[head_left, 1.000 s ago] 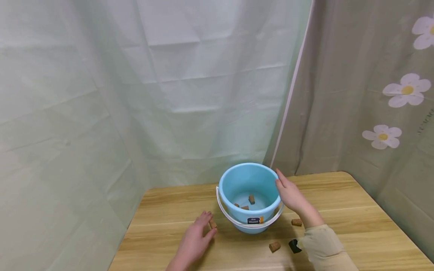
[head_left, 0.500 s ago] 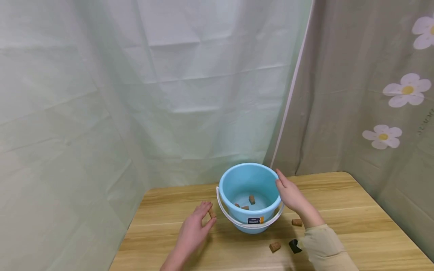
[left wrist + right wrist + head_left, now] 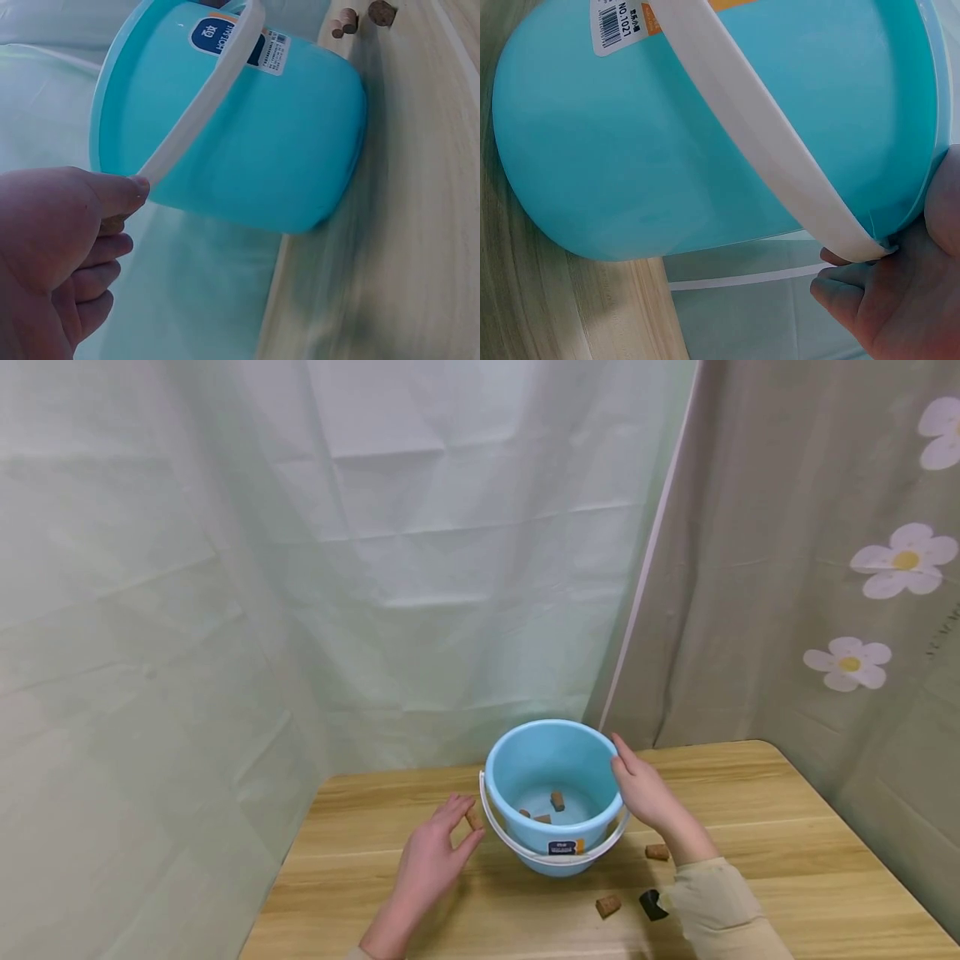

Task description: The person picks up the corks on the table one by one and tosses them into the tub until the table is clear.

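Note:
Pinched between the thumb and fingers of my left hand (image 3: 431, 856) is a brown cork (image 3: 474, 817), held just left of a light blue bucket (image 3: 521, 835). Most of that cork is hidden by the thumb in the left wrist view. The bucket stands upright, and its white handle (image 3: 491, 822) hangs down at the front. My right hand (image 3: 647, 793) grips the bucket's rim on the right side, with fingers curled beneath it near the handle's hinge in the right wrist view. Three corks (image 3: 557, 801) show inside, on the bucket's floor.
On the wooden table (image 3: 360, 810), one cork (image 3: 608, 907) lies in front of the bucket and another cork (image 3: 657, 852) to its right. A small black object (image 3: 652, 905) is beside the right sleeve (image 3: 716, 906). Curtains (image 3: 420, 610) hang behind the table.
The left hand has moved away from me and slightly right, carrying the cork closer to the bucket's rim. The right hand and bucket have stayed in place.

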The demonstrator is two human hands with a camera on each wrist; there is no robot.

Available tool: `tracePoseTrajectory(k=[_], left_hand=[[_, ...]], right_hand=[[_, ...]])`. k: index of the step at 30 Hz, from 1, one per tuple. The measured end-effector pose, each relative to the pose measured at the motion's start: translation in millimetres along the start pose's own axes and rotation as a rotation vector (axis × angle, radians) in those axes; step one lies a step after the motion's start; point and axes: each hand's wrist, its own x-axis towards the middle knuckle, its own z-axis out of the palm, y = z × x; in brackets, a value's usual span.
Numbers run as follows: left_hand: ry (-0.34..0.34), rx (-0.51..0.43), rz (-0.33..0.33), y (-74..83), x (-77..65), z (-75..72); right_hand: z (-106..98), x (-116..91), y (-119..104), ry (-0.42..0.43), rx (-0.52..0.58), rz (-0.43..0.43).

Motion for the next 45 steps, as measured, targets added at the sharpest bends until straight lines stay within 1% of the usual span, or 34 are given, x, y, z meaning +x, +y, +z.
tracePoseTrajectory(k=[6,8,12,17,20,26,35,42,45], left_hand=[[-0.008,-0.026,-0.01,6.2,8.7,-2.1],[-0.004,-0.028,0.0,9.3,12.6,-3.1],[0.014,-0.019,0.02,13.8,18.9,-3.9],[0.049,-0.022,-0.008,15.4,21.9,-6.5],[0.07,-0.02,-0.01,15.2,22.6,-8.2],[0.1,-0.025,0.014,18.4,26.2,-11.3],[0.132,-0.037,0.06,30.4,37.6,-13.1],[0.14,-0.053,0.136,42.0,44.8,-10.8],[0.137,-0.055,0.149,47.6,48.0,-8.7]], right_hand=[[-0.5,0.5,0.2,-0.006,0.002,0.004],[-1.0,0.4,-0.2,-0.005,-0.001,0.0],[-1.1,0.1,-0.8,-0.004,-0.001,-0.002],[0.2,0.0,-0.5,-0.001,-0.004,0.0],[0.8,-0.4,-0.5,-0.002,-0.001,0.002],[0.3,0.4,-0.2,0.0,-0.007,0.001],[-0.5,-0.6,-0.4,-0.001,0.005,0.007],[0.1,0.7,1.6,0.003,0.004,0.004],[-0.2,0.5,1.8,0.003,0.004,0.003]])
